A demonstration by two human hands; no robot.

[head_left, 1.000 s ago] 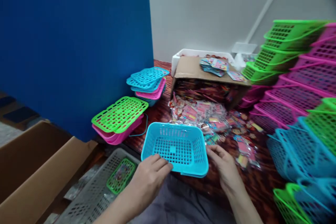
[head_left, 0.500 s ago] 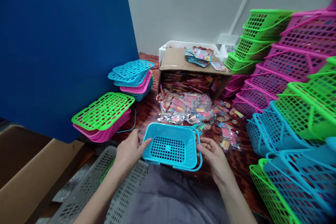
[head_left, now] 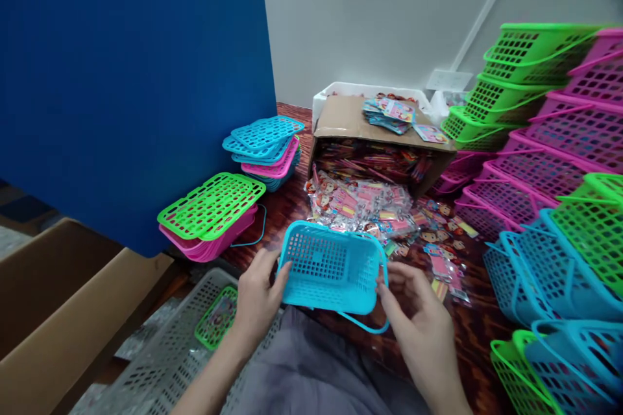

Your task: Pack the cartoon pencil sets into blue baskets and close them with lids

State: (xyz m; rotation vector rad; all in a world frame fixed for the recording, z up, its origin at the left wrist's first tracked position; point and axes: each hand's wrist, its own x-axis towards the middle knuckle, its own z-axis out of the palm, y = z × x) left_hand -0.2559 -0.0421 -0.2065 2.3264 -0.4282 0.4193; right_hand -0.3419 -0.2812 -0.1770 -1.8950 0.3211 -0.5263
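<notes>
A small blue plastic basket (head_left: 327, 264) is held up between both my hands, tilted with its open side facing me. My left hand (head_left: 256, 298) grips its left wall, fingers curled over the rim. My right hand (head_left: 419, 321) holds its right end, where a thin blue handle (head_left: 363, 325) hangs loose below the basket. Just beyond the basket, a heap of shiny cartoon sticker packets (head_left: 370, 207) spills out of a tipped cardboard box (head_left: 348, 126) onto the dark wooden table.
Lattice lids are stacked at left, green on pink (head_left: 210, 206) and blue on pink (head_left: 265, 138). Tall stacks of green, pink and blue baskets (head_left: 545, 168) crowd the right. A grey crate (head_left: 175, 353) holding a green lid, a brown carton (head_left: 63, 311) and a blue partition (head_left: 121, 78) stand at left.
The basket has been lifted and tipped towards me; its handle now dangles beneath. Both hands have closed tighter on its ends. The view has shifted slightly left.
</notes>
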